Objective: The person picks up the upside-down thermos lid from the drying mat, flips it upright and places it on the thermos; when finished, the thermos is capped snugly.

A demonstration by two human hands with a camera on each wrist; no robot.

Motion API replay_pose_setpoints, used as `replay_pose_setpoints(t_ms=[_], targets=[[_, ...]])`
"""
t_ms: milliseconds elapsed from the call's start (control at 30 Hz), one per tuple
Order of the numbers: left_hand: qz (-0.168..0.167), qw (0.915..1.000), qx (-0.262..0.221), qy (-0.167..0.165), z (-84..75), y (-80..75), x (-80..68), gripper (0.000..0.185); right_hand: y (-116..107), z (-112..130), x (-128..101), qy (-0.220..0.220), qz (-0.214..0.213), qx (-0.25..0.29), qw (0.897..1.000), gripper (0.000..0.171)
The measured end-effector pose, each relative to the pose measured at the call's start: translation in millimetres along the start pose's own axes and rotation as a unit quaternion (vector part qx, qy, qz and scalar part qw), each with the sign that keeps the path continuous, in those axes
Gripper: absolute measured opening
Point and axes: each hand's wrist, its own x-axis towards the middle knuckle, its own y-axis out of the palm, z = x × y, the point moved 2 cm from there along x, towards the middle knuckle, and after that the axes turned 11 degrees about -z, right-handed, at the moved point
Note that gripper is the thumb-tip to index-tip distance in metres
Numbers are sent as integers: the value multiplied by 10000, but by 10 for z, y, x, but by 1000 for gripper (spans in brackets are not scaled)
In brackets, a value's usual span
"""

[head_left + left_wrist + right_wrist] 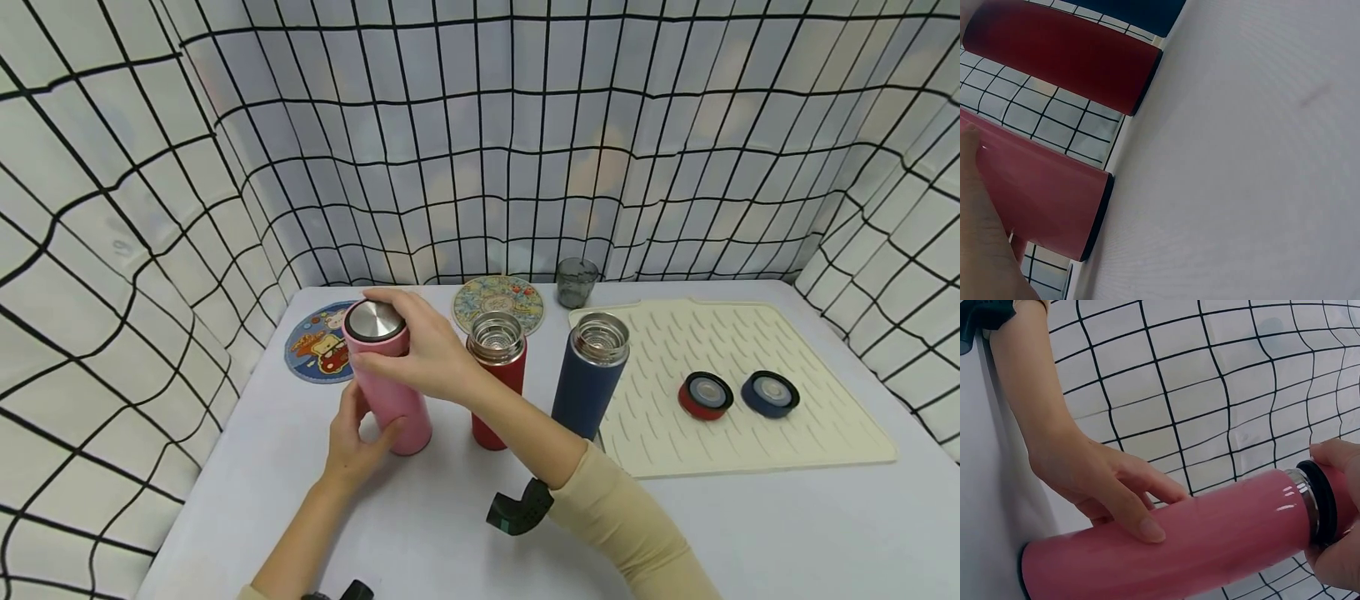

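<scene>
A pink thermos bottle [392, 410] stands upright on the white table at the left. My left hand [356, 442] grips its lower body, thumb across the front. Above it, my right hand [423, 346] holds the lid [374, 322], which has a silver top and pink side. A strip of the bottle's metal neck [1302, 487] shows between the body and the lid's black ring in the right wrist view. Just right of the pink bottle stands a lidless red thermos bottle [498, 354], partly hidden by my right forearm. Beyond it is a lidless blue thermos bottle [590, 379].
On a cream mat [757, 342] at the right lie a red lid [706, 396] and a blue lid [770, 394]. Two round patterned mats, one blue [311, 346] and one yellowish [480, 292], lie behind the bottles near a dark glass [576, 283]. Black netting [510, 150] surrounds the table.
</scene>
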Motion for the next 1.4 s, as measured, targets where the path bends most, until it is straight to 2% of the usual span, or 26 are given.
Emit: replay_pose_setpoints(t_ms=[200,367,467,733,933,1133,1267,1400], targets=[[15,9999,-73,-100,16,-9,-22,70,63,-32,-25,263,-136,328,9990,72],[35,9998,-183,-37,16,-11,-8,69,92,-70,-45,809,-323,694,9938,82],[39,9997,-240,3,20,-5,5,64,112,-99,-50,1036,-443,824,9902,82],[-182,9981,-507,284,47,1,5,55,196,-171,-33,986,-305,805,9914,77],[-132,9986,-475,200,59,2,-13,56,223,-236,-68,1121,-191,1416,9834,76],[-124,9987,-478,106,56,13,-25,58,196,-270,-100,1056,96,2362,9659,61],[-178,9982,-522,232,54,18,-10,56,203,-279,-115,963,64,2490,9637,53],[-157,9982,-536,215,55,11,-6,58,227,-270,-129,932,-101,2554,9623,55]])
